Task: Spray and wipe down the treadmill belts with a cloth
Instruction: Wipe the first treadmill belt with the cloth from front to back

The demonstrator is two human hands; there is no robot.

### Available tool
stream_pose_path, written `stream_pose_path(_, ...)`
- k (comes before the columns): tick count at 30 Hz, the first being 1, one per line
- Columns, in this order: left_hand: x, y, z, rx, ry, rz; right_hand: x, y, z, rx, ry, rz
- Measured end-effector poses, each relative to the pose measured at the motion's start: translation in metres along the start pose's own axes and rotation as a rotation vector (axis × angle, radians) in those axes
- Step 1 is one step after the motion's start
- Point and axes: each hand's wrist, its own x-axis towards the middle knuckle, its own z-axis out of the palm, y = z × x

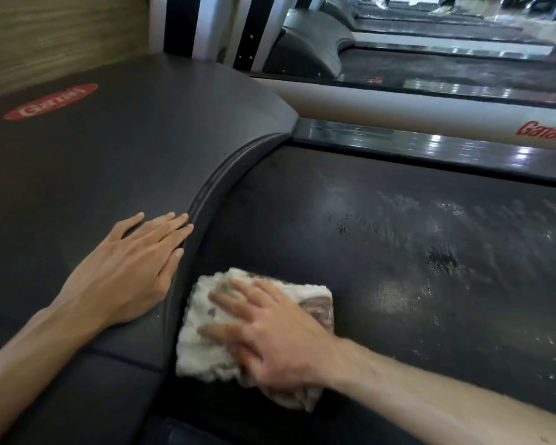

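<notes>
A black treadmill belt (pixel 382 252) fills the right half of the view, with wet streaks and droplets across its middle. A folded white fluffy cloth (pixel 203 322), stained brown in places, lies on the belt close to the curved edge of the motor cover. My right hand (pixel 270 335) presses flat on the cloth with fingers spread; it is blurred by motion. My left hand (pixel 135 268) rests flat, fingers straight, on the dark grey motor cover (pixel 93 155) next to its curved rim. No spray bottle is in view.
A glossy side rail (pixel 430 146) and a beige frame bar with red lettering (pixel 398 114) border the belt on the far side. More treadmills (pixel 430 69) stand in a row beyond. A wood-look wall (pixel 45 33) lies at the upper left.
</notes>
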Motion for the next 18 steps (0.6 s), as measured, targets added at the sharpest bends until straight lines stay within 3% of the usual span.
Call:
stream_pose_path(3, -0.001, 0.002, -0.002, -0.016, 0.0, 0.0, -0.028, 0.019, -0.006, -0.005, -0.016, -0.004)
stream_pose_path(7, 0.001, 0.001, 0.002, -0.045, -0.001, -0.009, 0.007, 0.034, -0.017, 0.031, -0.008, 0.224)
stream_pose_path(13, 0.002, -0.002, 0.004, -0.038, 0.005, -0.025, -0.011, -0.002, -0.002, 0.042, -0.02, -0.023)
stream_pose_path(18, 0.001, -0.001, 0.004, -0.032, 0.002, -0.016, 0.02, 0.017, -0.016, 0.018, -0.003, 0.154)
